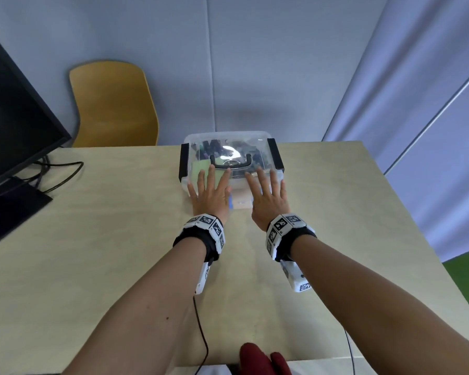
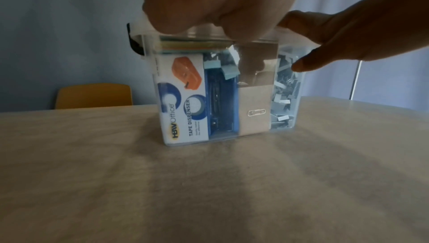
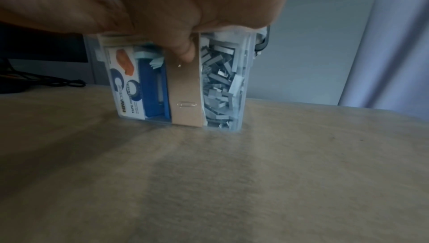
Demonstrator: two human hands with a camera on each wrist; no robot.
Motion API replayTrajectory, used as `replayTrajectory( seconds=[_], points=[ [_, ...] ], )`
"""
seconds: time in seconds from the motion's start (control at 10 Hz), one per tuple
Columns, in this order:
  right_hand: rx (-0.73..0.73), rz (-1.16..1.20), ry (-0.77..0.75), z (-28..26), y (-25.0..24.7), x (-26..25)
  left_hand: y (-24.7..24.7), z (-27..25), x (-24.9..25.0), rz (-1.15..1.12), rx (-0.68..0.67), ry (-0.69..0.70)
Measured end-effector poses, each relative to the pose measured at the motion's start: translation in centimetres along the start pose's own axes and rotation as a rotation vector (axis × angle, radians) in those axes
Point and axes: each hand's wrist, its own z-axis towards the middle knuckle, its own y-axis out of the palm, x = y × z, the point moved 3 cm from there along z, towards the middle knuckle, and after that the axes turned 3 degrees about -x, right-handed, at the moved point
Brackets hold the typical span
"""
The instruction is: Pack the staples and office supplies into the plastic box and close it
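Both forearms reach out over the table [image 1: 92, 239], each wearing a marker-covered wrist band. Left hand [image 1: 210, 192] and right hand [image 1: 268, 193]: fingers straight and spread, laid flat on the near part of the lid [image 1: 229, 143], palms hanging over the near edge. Nothing gripped or pinched by either.

Plastic box [image 2: 227, 91] stands at the far middle of the table, lid on top. Black latches at both ends; the left latch [image 1: 184, 161] and right latch [image 1: 276, 154] look folded against the sides, though whether they are clicked home cannot be told. Black carry handle [image 1: 229, 162] lies flat on the lid, just beyond the fingertips.

Handling, as a judgement: clear walls are stiff but thin and smooth, so probably slippery under a bare palm. The loose staples [image 3: 220, 82] fill the right end, so the box is likely heavy and weighted to that side. Best holds: the two ends at the latches, or the handle once both are fastened.

Views: head camera shows hand placement and both latches, but glare hides the contents. Wrist cameras show through the near wall: tape dispenser carton [image 2: 183, 100] at left, a blue item [image 2: 223, 104], a tan carton [image 2: 254, 111], then the staples. They show little of the lid top.

Elsewhere: a monitor [image 1: 16, 117] at left and a yellow chair [image 1: 114, 104] behind the table.
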Motion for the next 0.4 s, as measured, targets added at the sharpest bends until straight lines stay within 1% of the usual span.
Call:
replayTrajectory(
  seconds=[0.1, 0.2, 0.3, 0.4],
  points=[
    [-0.070, 0.052, 0.014, -0.3, -0.4, -0.1, 0.2, -0.8, 0.1, 0.004, 0.012, 0.014],
    [-0.141, 0.094, 0.029, -0.4, -1.3, -0.2, -0.3, -1.1, 0.2, 0.015, -0.041, 0.018],
    [-0.177, 0.134, 0.021, -0.5, -2.6, -0.1, -1.6, -0.9, 0.2, -0.012, -0.102, 0.013],
    [-0.233, 0.162, 0.006, 0.7, -4.7, 0.2, -4.5, 0.0, 1.0, -0.019, -0.118, -0.004]
  ],
)
